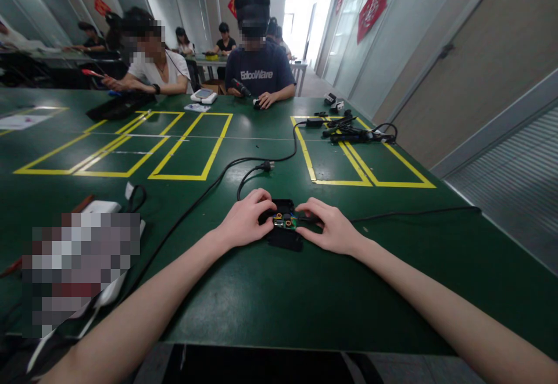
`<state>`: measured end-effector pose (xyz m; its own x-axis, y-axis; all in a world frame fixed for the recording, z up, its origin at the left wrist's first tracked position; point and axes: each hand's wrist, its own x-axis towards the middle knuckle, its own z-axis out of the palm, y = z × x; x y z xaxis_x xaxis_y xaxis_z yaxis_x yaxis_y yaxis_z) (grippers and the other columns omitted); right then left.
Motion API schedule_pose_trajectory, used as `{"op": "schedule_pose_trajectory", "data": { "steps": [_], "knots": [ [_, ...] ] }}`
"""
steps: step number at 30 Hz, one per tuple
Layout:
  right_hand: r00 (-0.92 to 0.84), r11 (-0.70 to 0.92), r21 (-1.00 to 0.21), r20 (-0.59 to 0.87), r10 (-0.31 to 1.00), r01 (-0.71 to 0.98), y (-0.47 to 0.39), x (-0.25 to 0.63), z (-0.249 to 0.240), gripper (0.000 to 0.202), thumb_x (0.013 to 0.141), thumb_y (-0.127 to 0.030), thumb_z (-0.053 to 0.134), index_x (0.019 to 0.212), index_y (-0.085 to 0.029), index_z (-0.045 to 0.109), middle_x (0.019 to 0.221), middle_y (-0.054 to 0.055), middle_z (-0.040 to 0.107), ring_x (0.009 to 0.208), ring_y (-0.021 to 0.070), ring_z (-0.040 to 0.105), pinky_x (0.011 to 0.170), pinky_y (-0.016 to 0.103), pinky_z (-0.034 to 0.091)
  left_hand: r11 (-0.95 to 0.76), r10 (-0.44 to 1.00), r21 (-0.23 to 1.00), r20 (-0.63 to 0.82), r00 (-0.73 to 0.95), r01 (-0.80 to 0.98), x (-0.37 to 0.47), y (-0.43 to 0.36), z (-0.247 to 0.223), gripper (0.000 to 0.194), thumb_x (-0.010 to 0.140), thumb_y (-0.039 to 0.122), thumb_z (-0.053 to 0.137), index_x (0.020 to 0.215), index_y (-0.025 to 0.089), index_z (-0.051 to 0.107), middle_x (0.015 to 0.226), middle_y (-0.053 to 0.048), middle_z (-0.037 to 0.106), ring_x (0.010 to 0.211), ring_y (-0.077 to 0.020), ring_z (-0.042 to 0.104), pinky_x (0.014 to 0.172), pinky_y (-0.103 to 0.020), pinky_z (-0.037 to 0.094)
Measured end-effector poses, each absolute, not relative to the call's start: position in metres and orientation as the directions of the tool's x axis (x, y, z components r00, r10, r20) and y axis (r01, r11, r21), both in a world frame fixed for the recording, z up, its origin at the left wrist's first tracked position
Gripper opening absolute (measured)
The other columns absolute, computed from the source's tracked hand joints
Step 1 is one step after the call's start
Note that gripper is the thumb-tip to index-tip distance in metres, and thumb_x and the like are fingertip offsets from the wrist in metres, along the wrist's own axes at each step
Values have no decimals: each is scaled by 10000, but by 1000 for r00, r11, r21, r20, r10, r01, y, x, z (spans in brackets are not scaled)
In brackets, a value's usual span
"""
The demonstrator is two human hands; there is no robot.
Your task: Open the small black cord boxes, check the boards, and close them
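Observation:
A small green circuit board [285,222] with copper-coloured coils lies between my two hands, at the middle of the table. Black plastic casing halves [285,241] are spread open around it, one on the far side and one on the near side. My left hand [247,220] pinches the board's left end between thumb and fingers. At the other end, my right hand [330,226] has its thumb and fingers closed around the board's edge, by the black cable [383,216] that runs off to the right. The right fingertips are partly hidden.
Across the green table [226,308] runs a long black cord [200,195], with a plug [267,166] beyond my left hand. Yellow tape [178,177] marks rectangles. Bundled cables [349,131] lie far right; a blurred-out device [82,262] is at left. A person [257,64] works opposite.

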<state>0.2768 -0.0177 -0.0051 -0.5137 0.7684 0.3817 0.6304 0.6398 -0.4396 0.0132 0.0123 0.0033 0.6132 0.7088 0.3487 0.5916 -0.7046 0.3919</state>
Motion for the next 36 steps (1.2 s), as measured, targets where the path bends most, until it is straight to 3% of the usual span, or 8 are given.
{"op": "schedule_pose_trajectory", "data": {
  "steps": [2,4,10,17,24,29,32,36],
  "knots": [
    [-509,626,-410,366,779,663,-19,275,-5,469,899,-397,717,1309,-192,613,970,55,663,791,206,672,669,318,543,-707,706,403,348,617,581,14,12,3,167,884,186,623,1028,214,704,1154,-65,665,1017,-212,683,815,-329,617],
    [-506,610,-377,343,791,697,-19,273,-7,533,897,-423,716,1368,-202,603,1006,62,679,795,214,687,680,332,557,-718,694,411,352,628,562,14,12,3,162,890,172,613,1015,215,706,1111,-57,687,1020,-214,683,864,-346,615],
    [-486,583,-382,326,811,717,-18,272,-10,353,932,-380,675,1233,-197,686,978,68,724,831,224,727,723,337,581,-735,677,413,387,626,538,17,12,2,156,908,164,602,1012,211,709,1153,-78,683,1093,-235,656,903,-378,616],
    [-462,579,-373,361,810,725,-19,273,-14,338,910,-306,638,1234,-217,684,1030,76,781,829,231,757,707,339,603,-741,671,397,401,624,542,20,13,-1,178,922,145,577,1022,221,703,1151,-83,641,1127,-237,631,957,-386,593],
    [-438,562,-322,384,813,761,-22,268,-14,359,904,-317,623,1239,-208,691,1071,92,796,781,231,757,689,336,607,-682,729,438,339,595,586,20,12,0,161,921,203,587,1041,195,694,1069,-61,663,842,-181,677,742,-300,581],
    [-402,554,-361,415,816,750,-21,268,-13,370,925,-339,606,1258,-196,681,1086,100,793,792,239,755,707,348,609,-651,759,441,344,553,618,20,13,1,129,903,212,620,998,205,707,885,-11,715,734,-159,680,676,-261,527],
    [-382,557,-381,445,810,738,-19,270,-10,293,943,-326,577,1181,-206,698,1021,89,792,787,237,740,717,349,595,-654,757,448,400,517,610,19,13,3,101,906,237,623,925,195,713,858,-17,732,731,-158,689,643,-248,504],
    [-388,548,-353,431,815,759,-14,278,-4,221,975,-362,564,875,-215,695,771,49,730,644,195,668,592,293,488,-690,723,476,490,487,546,17,12,8,161,916,256,595,822,185,706,810,-28,731,704,-148,678,633,-242,497]
  ]
}}
